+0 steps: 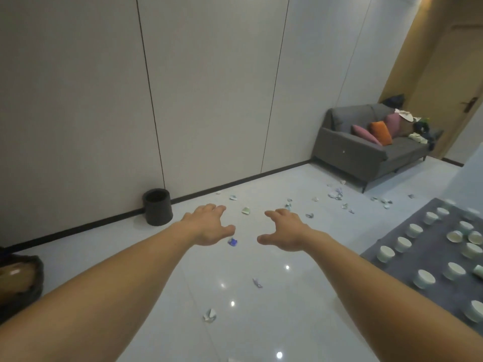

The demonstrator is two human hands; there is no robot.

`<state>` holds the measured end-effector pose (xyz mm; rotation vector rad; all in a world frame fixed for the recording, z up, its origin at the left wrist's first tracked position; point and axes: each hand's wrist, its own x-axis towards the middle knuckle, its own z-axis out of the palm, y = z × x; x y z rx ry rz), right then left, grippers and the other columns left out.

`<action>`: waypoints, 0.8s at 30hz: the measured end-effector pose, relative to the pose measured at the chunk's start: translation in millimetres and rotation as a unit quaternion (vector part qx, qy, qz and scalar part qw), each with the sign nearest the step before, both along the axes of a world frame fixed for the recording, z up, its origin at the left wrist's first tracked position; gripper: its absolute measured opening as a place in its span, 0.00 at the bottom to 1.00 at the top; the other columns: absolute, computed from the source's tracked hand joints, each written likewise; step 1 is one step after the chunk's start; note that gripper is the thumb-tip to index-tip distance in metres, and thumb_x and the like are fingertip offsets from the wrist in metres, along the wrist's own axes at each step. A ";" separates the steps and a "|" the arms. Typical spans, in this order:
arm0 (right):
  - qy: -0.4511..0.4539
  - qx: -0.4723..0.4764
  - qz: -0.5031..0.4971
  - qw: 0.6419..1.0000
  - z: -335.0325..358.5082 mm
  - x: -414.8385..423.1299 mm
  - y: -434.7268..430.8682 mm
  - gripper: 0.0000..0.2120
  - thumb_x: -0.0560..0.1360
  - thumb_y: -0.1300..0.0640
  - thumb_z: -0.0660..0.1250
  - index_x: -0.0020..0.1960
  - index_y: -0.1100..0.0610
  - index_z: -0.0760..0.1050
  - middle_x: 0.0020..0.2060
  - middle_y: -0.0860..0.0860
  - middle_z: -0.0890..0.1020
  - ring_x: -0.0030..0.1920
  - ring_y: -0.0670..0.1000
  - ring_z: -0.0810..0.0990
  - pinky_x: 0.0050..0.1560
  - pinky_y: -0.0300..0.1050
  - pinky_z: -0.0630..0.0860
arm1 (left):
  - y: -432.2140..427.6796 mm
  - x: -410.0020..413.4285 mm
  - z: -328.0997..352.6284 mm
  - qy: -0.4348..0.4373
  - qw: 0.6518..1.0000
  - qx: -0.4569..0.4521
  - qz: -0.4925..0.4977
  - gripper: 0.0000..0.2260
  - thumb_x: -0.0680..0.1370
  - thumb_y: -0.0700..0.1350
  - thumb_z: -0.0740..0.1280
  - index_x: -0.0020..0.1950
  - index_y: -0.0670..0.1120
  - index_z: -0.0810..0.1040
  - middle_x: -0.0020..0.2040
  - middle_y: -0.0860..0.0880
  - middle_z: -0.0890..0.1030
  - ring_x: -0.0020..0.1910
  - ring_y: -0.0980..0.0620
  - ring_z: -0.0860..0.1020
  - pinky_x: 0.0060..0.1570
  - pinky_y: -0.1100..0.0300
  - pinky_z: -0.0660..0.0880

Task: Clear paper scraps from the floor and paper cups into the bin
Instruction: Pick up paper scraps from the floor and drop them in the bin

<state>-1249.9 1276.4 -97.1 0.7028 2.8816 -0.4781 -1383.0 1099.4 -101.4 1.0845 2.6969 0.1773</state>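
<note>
Head camera: your two bare arms reach forward over a glossy pale floor (287, 322). Your left hand (209, 227) and right hand (286, 232) hover palm down, fingers loosely spread, holding nothing.

A small blue scrap (232, 241) lies on the floor just below your left thumb, and it is probably the one to take first. Thin paper sits flat on slick tile, so pinch it by a raised edge. It may also pay to gather the nearer scraps (209, 315) before walking over.

The black bin (157, 206) stands open-topped against the wall, at the floor's far left edge. More torn paper (335, 194) is scattered toward the far right corner, beside a grey sofa (347, 150).

Along the floor's right edge, pale paper cups (425, 279) stand in rows on a grey mat (392, 246). You cannot tell what they hold.
</note>
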 end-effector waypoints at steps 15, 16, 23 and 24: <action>-0.081 -0.107 0.014 0.991 -137.4 -181.7 145.2 0.40 0.73 0.38 0.67 0.78 0.49 0.54 0.76 0.52 0.59 0.74 0.56 0.58 0.71 0.58 0.63 | 148.4 -155.7 -115.6 -0.081 0.994 -0.075 0.025 0.34 0.76 0.64 0.56 0.77 0.52 0.53 0.78 0.49 0.55 0.75 0.45 0.57 0.69 0.44 0.61; -0.092 -0.118 0.021 0.989 -156.6 -192.4 154.8 0.40 0.73 0.38 0.67 0.78 0.49 0.54 0.75 0.52 0.60 0.74 0.56 0.58 0.71 0.57 0.63 | 156.9 -162.4 -131.2 -0.094 0.991 -0.084 0.036 0.33 0.76 0.64 0.56 0.77 0.52 0.52 0.78 0.49 0.55 0.75 0.45 0.57 0.69 0.45 0.61; -0.171 -0.187 0.059 0.966 -341.3 -215.9 182.3 0.38 0.75 0.40 0.66 0.78 0.50 0.54 0.76 0.52 0.60 0.74 0.56 0.59 0.72 0.55 0.63 | 188.1 -186.8 -286.4 -0.197 0.970 -0.116 0.084 0.32 0.77 0.62 0.55 0.77 0.51 0.52 0.77 0.49 0.56 0.74 0.47 0.58 0.70 0.49 0.60; -0.187 -0.197 0.062 0.960 -374.3 -211.0 180.3 0.37 0.75 0.40 0.66 0.78 0.50 0.54 0.75 0.52 0.60 0.74 0.56 0.60 0.71 0.55 0.63 | 188.8 -187.6 -315.3 -0.210 0.966 -0.124 0.085 0.31 0.77 0.62 0.55 0.77 0.51 0.52 0.77 0.49 0.57 0.74 0.47 0.58 0.70 0.49 0.60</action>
